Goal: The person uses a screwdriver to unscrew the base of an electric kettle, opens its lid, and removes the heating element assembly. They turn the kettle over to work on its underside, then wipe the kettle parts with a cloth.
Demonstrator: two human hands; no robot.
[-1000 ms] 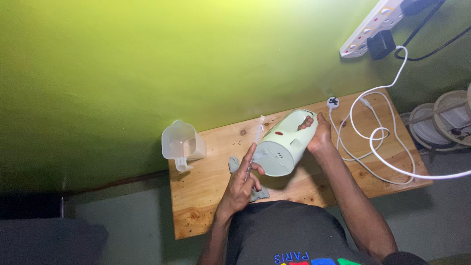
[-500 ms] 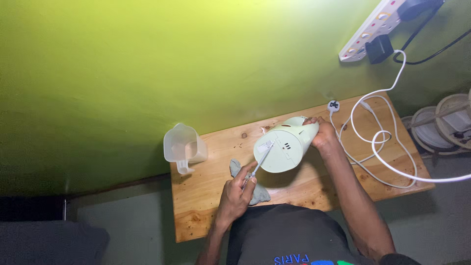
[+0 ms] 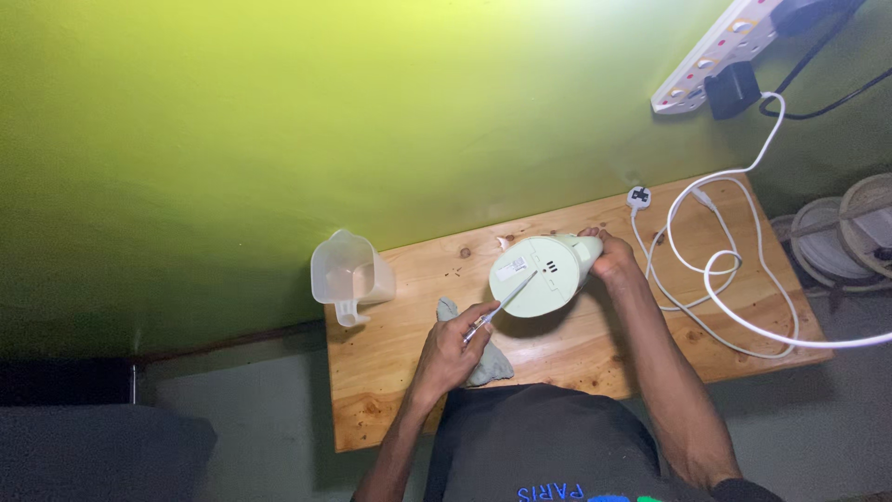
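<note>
Left grip [image 3: 452,349] closed around slim metal screwdriver [image 3: 506,303], tip touching round underside of pale green plastic kettle [image 3: 542,275]. Right grip [image 3: 614,257] clasped on kettle's body, tilted above wooden tabletop [image 3: 576,353]. Grey cloth [image 3: 486,364] beneath left hand; translucent plastic jug [image 3: 348,275] farther left.

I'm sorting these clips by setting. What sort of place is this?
Probably a small home workbench or repair corner: a bare wooden table against a green wall, a power strip mounted on that wall, and a pale green appliance turned base-up under a thin tool.
</note>
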